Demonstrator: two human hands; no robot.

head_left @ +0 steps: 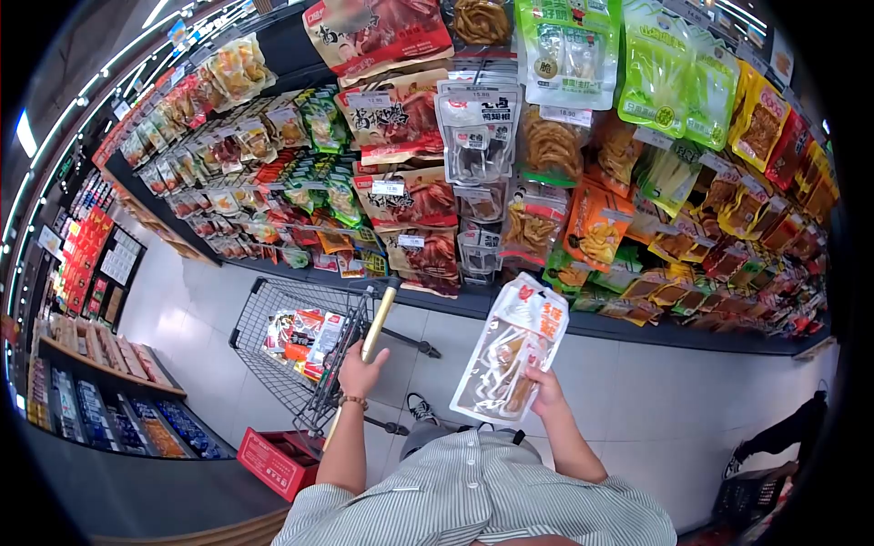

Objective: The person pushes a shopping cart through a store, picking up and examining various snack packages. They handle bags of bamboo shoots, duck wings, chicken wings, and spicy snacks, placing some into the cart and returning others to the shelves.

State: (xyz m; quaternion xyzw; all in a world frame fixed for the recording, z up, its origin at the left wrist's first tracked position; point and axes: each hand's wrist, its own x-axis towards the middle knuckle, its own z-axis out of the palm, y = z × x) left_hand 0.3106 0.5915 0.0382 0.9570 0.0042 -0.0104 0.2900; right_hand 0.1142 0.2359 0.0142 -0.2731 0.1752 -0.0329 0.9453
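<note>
Fingers (539, 375) of right hand (549, 393): closed, we pinch the snack packet (510, 350) at its lower right edge.
Left hand (362, 369): wrapped round the cart handle (376, 326).
Packet's place: right of the cart (264, 375), apart from its basket, up and left of our gripping fingers.
Long axis: near upright, top leaning away from the cart.
Nearer hand: left to the cart, right to the packet.

Tag (480, 94) atop grey packs (475, 136): appears to read 15.80, last digits uncertain. Second tag (566, 115), just to its right: 18.50, faint. Pouch (513, 350): large red Chinese characters, too blurred to read. Remaining labels illegible.
</note>
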